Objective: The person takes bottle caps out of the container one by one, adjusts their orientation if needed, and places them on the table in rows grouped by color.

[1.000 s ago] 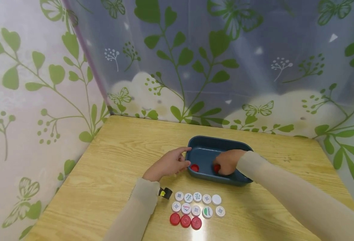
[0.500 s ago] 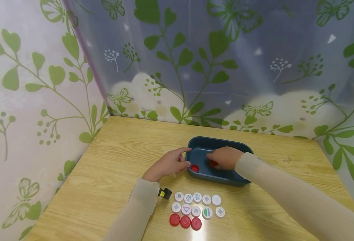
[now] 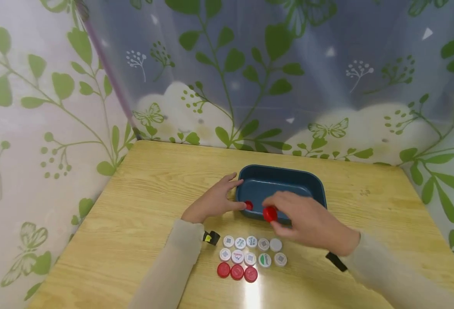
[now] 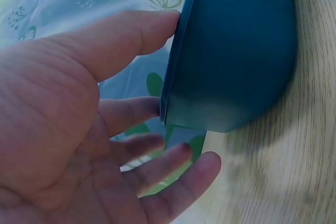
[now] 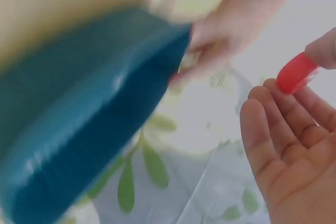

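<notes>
My right hand pinches a red bottle cap over the near side of a dark blue plastic basin. In the right wrist view that red cap sits between thumb and fingertips, with the other fingers extended. My left hand is at the basin's left end, its thumb and a fingertip touching the rim. The left wrist view shows this hand with its fingers spread and only lightly bent against the basin wall. Another red cap lies inside the basin, beside the left thumb.
In front of the basin, two rows of white bottle caps lie on the wooden table. A row of three red caps lies nearest me. A patterned curtain rises along the table's back edge.
My right hand has lifted the red cap off the basin floor and drawn it back toward the near rim. The left hand stays at the basin's left end, its fingers slightly more spread.
</notes>
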The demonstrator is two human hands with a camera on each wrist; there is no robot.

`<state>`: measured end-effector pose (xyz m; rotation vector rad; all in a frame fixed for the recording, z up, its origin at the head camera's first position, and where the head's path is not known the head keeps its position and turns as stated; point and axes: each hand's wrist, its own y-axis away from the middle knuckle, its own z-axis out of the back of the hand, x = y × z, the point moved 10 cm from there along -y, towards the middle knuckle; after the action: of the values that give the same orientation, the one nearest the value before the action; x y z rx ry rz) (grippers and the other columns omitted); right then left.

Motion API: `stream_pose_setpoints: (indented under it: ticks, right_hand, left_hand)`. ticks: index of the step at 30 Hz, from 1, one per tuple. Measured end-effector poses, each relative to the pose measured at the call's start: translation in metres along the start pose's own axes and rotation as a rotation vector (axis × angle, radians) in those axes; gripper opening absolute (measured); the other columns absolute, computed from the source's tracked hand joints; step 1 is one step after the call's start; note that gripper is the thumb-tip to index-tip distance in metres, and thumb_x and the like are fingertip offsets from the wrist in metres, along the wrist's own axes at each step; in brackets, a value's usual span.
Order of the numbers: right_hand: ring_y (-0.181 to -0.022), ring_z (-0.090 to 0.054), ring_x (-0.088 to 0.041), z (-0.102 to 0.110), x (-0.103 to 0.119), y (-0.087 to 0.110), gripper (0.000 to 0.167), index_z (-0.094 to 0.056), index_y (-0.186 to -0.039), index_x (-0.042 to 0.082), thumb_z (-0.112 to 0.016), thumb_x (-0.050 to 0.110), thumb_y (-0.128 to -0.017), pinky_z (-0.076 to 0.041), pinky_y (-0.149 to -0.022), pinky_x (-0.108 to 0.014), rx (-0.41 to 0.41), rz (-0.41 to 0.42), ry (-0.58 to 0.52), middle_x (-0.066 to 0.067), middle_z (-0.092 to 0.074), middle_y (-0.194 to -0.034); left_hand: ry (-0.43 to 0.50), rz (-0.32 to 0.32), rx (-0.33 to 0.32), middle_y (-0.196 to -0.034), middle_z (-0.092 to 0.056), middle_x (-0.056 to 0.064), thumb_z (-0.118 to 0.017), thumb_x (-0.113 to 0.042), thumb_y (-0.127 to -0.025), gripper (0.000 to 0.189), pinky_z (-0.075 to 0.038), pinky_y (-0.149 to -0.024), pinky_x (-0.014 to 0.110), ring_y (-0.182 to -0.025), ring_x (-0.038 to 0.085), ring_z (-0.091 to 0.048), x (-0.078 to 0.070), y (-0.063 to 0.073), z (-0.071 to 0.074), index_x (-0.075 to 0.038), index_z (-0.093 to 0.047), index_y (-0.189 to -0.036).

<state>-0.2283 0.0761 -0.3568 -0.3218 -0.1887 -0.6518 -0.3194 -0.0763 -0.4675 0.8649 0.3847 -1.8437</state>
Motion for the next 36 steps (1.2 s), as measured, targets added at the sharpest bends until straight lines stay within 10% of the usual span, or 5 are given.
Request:
stream_pose_setpoints:
  ticks: [6,13,23,36]
  right_hand:
    - [-0.077,-0.053,0.003,-0.056,0.031,0.055,0.024,-0.063,-0.106,0.023,-0.08,0.025,-0.088,-0.051,-0.069,-0.02,0.109,-0.023,-0.089,0.018,-0.06,-0.092]
    - [-0.068,-0.042,0.0,-0.094,0.035,0.074,0.019,-0.06,-0.091,0.025,-0.079,0.025,-0.091,-0.041,-0.063,-0.018,0.17,-0.047,-0.036,0.019,-0.048,-0.078]
    - [-0.069,-0.044,-0.002,-0.119,0.033,0.081,0.014,-0.065,-0.098,0.025,-0.077,0.031,-0.094,-0.045,-0.065,-0.02,0.324,-0.085,-0.037,0.018,-0.048,-0.079]
    - [-0.063,-0.035,0.001,-0.114,0.052,0.083,0.008,-0.066,-0.096,0.027,-0.067,0.033,-0.101,-0.035,-0.057,-0.016,0.276,0.08,0.022,0.019,-0.043,-0.076]
  left_hand:
    - [-0.03,0.008,0.011,-0.172,-0.021,0.005,-0.08,-0.042,-0.091,0.088,-0.03,-0.121,0.049,-0.156,0.03,-0.023,-0.004,0.0,-0.003,-0.013,-0.037,-0.162]
    - [-0.027,0.023,0.034,-0.173,-0.016,0.002,-0.081,-0.047,-0.088,0.096,-0.03,-0.121,0.048,-0.157,0.028,-0.021,-0.004,0.001,-0.004,-0.015,-0.031,-0.164]
    - [0.007,0.04,0.029,-0.172,-0.017,0.003,-0.082,-0.043,-0.089,0.094,-0.03,-0.121,0.051,-0.157,0.03,-0.021,-0.003,0.001,-0.009,-0.016,-0.031,-0.164]
    - [0.024,0.002,0.029,-0.171,-0.021,0.008,-0.079,-0.041,-0.091,0.097,-0.034,-0.119,0.049,-0.153,0.03,-0.029,-0.002,0.001,-0.009,-0.016,-0.023,-0.166]
